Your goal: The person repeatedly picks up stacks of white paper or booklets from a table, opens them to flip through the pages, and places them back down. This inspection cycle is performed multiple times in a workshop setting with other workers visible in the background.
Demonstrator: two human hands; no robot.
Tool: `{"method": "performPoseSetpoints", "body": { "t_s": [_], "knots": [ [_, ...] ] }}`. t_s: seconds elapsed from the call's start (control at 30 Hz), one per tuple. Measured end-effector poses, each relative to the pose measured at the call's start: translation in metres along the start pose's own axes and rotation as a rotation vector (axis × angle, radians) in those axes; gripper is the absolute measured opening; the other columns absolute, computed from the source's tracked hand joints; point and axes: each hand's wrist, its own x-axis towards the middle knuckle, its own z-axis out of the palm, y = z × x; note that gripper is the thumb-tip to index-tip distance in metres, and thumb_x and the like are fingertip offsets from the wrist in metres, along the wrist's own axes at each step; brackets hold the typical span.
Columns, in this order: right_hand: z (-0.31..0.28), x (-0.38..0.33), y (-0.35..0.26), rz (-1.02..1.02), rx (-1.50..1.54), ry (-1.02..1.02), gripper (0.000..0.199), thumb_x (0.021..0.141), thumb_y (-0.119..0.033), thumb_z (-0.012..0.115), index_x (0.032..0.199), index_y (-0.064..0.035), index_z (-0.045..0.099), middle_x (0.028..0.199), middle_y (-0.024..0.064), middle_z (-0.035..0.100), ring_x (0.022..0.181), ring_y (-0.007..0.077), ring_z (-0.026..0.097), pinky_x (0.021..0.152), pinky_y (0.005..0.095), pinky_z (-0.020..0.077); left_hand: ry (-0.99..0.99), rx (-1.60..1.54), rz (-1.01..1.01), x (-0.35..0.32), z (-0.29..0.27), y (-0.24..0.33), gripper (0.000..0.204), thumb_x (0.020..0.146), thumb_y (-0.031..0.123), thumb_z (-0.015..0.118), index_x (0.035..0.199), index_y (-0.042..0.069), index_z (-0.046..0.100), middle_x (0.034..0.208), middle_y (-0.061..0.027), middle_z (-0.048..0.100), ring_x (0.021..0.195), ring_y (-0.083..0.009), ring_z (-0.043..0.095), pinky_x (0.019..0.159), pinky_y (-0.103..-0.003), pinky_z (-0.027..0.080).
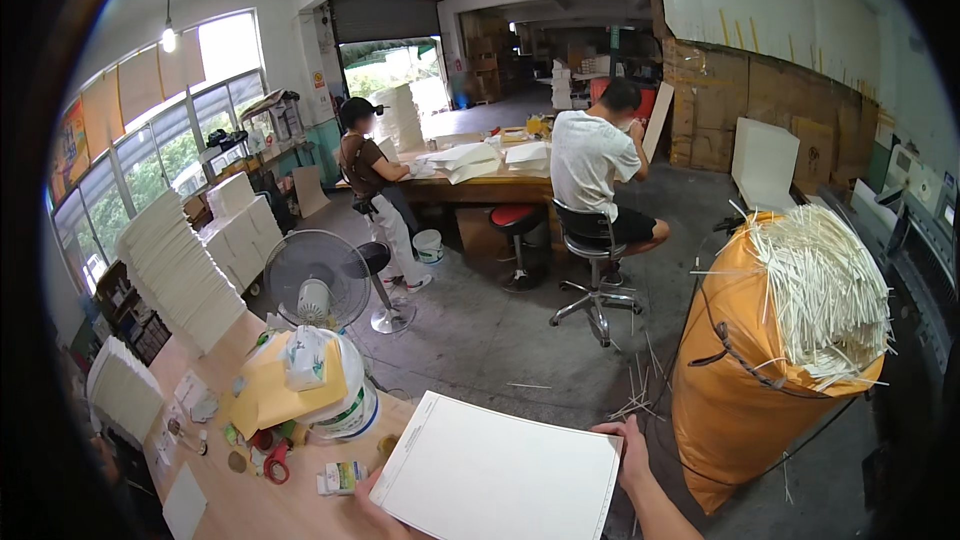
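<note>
A large white paper sheet (505,470) with thin printed lines along its margins lies level in front of me, its near part cut off by the lower edge. Whether it is one sheet or a stack, I cannot tell. My left hand (380,514) grips its left edge, fingers mostly hidden. At the right edge, my right hand (630,452) is closed round the corner, thumb along the side. Left of the sheet, a small white-and-green box (342,478) rests on the wooden table (300,515). Red-handled scissors (277,463) and a tape roll (237,461) lie beyond it.
A white bucket (355,405) topped with yellow paper stands on the table, near a fan (316,285). Tall paper stacks (180,270) rise at left. An orange sack (735,390) stuffed with paper strips stands right. Two people (378,175) (597,155) work at a far table.
</note>
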Motion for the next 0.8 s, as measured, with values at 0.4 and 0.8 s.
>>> {"method": "performPoseSetpoints", "body": {
  "t_s": [0.4,0.8],
  "knots": [
    [-0.028,0.045,-0.016,0.408,0.004,-0.295,0.07,0.113,-0.053,0.038,0.113,0.0087,0.07,0.113,0.0223,0.075,0.109,0.0306,0.072,0.101,0.044,0.055,-0.003,-0.08,-0.005,0.043,-0.068,-0.037,0.066,0.108,0.053,0.041,0.126,-0.004,0.069,0.123,-0.016,0.072,0.121,-0.0336,0.066,0.109,-0.047,0.049],
    [0.086,0.102,0.079,0.966,-0.307,-1.159,0.069,0.114,-0.057,0.029,0.148,-0.0019,0.053,0.144,0.0149,0.063,0.128,0.0277,0.064,0.11,0.0437,0.0505,0.432,0.162,-0.049,-0.129,-0.082,-0.061,0.062,0.107,0.051,0.044,0.127,-0.002,0.07,0.125,-0.0156,0.072,0.123,-0.0338,0.065,0.111,-0.046,0.048]
  ]
}}
